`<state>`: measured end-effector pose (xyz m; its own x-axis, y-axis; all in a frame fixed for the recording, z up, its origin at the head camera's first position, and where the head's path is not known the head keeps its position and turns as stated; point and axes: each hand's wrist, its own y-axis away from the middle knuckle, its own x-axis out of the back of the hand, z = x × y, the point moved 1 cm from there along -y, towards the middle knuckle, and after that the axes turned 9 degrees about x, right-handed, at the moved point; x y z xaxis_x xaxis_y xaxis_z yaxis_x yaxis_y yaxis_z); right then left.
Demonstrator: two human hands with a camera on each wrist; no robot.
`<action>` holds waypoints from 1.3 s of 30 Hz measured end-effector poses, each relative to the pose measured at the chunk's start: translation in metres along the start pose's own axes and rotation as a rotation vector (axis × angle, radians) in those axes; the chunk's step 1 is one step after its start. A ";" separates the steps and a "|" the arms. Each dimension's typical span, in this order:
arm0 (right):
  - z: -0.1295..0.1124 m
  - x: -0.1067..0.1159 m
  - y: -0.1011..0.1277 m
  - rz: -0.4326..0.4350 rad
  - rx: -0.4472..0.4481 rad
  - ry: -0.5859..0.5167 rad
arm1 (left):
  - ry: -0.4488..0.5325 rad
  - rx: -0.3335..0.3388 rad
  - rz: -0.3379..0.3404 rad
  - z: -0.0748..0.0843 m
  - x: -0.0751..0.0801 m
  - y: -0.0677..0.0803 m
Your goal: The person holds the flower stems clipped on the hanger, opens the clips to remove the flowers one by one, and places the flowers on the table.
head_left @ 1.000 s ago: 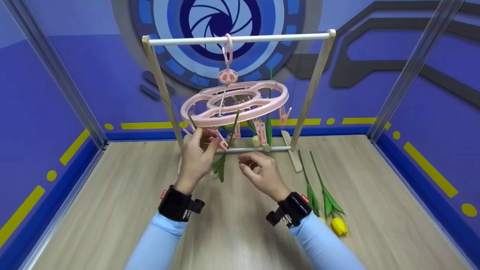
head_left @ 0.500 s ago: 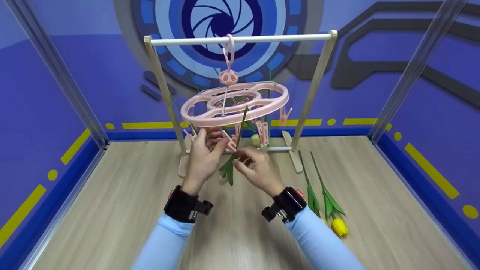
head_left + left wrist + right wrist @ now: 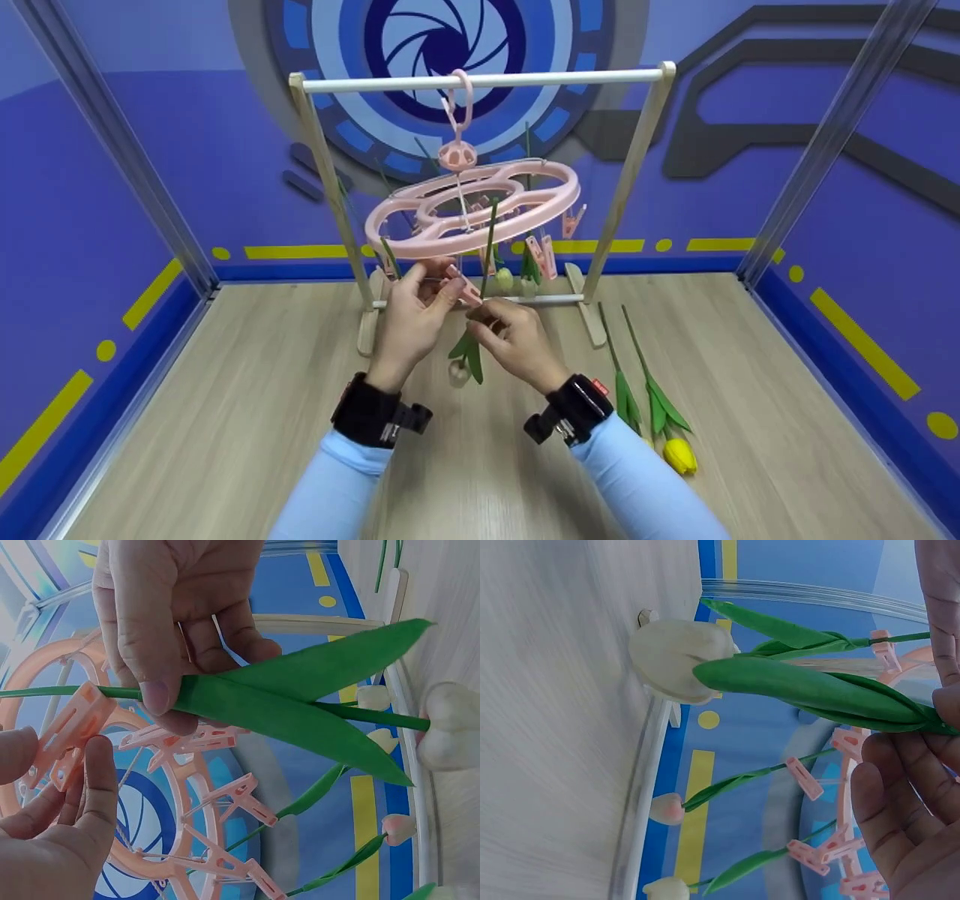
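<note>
Several tulips (image 3: 504, 280) already clipped head-down on the pink hanger (image 3: 472, 208); two tulips (image 3: 658, 420) left lying near the counter's right edge. Right hand (image 3: 516, 343) fingers pinched on the white tulip (image 3: 466, 358) stem beneath the hanger, left hand (image 3: 411, 321) fingers squeezing a pink peg (image 3: 66, 736) beside it, stem not yet clipped.

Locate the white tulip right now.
Head view, centre: the white tulip hangs head-down, its stem pinched by the right hand, beside the left hand.

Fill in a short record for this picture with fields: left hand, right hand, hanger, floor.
left hand: left hand pinches a pink clip open
right hand: right hand holds white tulip by its stem, bloom down
hanger: pink clip hanger hangs from wooden rack; several tulips already clipped, blooms down
floor: two tulips lie to the right
</note>
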<state>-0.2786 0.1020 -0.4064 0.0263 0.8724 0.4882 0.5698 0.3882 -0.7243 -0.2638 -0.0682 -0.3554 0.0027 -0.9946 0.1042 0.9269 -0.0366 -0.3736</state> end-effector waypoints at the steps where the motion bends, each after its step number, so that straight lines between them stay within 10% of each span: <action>1: 0.001 0.000 0.000 0.004 0.004 -0.001 | 0.004 -0.006 0.000 0.000 0.000 0.000; 26: 0.000 0.018 0.010 -0.026 0.034 0.085 | -0.134 -0.094 -0.096 -0.004 0.008 0.001; 39: 0.001 0.021 0.014 -0.035 0.056 0.083 | -0.112 0.024 -0.080 -0.004 0.005 0.006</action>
<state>-0.2710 0.1260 -0.4070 0.0766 0.8313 0.5504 0.5250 0.4357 -0.7311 -0.2600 -0.0737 -0.3608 -0.0309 -0.9714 0.2353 0.9344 -0.1117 -0.3383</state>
